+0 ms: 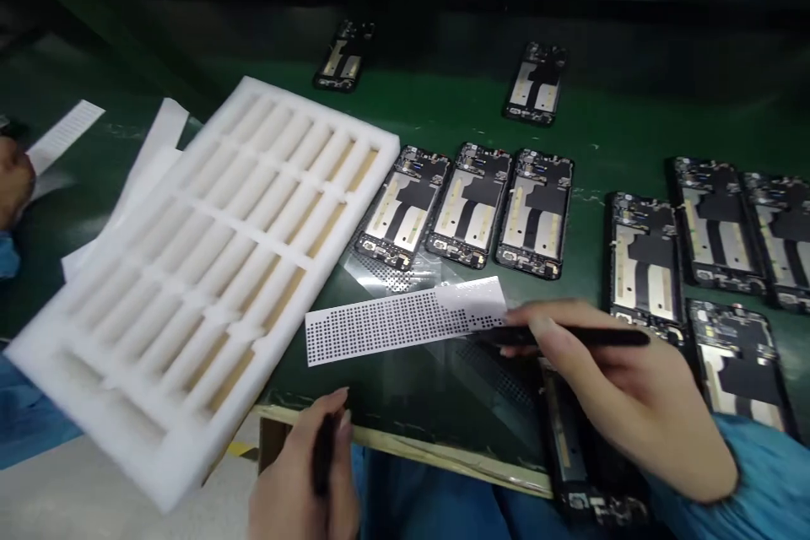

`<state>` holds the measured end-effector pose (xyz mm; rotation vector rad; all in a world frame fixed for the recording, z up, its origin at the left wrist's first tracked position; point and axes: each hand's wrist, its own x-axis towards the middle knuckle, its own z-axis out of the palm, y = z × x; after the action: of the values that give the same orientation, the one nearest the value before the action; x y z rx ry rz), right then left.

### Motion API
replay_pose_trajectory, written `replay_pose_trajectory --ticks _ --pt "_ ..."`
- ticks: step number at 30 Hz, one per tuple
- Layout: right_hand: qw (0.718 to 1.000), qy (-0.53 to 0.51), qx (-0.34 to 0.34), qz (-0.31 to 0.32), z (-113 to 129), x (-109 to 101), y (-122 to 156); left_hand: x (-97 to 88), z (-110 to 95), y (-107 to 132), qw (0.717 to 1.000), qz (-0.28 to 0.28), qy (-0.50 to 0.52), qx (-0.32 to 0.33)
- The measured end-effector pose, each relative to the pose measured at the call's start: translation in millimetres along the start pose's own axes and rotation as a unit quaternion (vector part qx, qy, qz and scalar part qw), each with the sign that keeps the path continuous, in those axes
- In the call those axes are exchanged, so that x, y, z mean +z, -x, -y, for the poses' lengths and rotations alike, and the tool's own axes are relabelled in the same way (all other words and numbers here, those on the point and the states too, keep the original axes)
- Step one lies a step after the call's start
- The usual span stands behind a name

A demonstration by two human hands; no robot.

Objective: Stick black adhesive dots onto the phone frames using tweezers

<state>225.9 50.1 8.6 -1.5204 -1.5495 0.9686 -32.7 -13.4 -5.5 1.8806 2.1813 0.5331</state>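
Observation:
My right hand (633, 388) is closed around black tweezers (588, 336). Their tip meets the right part of a white sticker sheet (386, 327) covered with rows of small black dots; some dots are gone near that end. My left hand (307, 472) pinches a slim black tool (323, 454) at the table's front edge, its tip too blurred to make out. Below my right wrist lies an opened phone (579, 456), partly covered by the hand. Three opened phones, among them a middle phone (472, 202), lie in a row behind the sheet.
A white foam tray (253, 228) with slots stands at the left, overhanging the table edge. More opened phones (645, 261) lie at the right and a phone (537, 84) farther back. Another person's hand (13, 181) is at the far left, near a white strip (67, 135).

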Motion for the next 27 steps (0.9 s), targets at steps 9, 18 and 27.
replay_pose_trajectory --ticks 9,18,27 --pt "0.999 0.001 -0.037 0.025 -0.4 40.9 -39.0 17.1 2.9 -22.7 0.956 0.029 -0.127 0.261" --pt "1.000 0.016 -0.012 0.003 -20.9 9.4 -40.2 29.4 -31.4 -52.2 0.925 0.067 -0.135 0.348" --pt "0.997 0.010 -0.061 0.053 -28.6 4.9 -36.0 31.2 -33.6 -57.6 0.909 0.087 -0.151 0.378"
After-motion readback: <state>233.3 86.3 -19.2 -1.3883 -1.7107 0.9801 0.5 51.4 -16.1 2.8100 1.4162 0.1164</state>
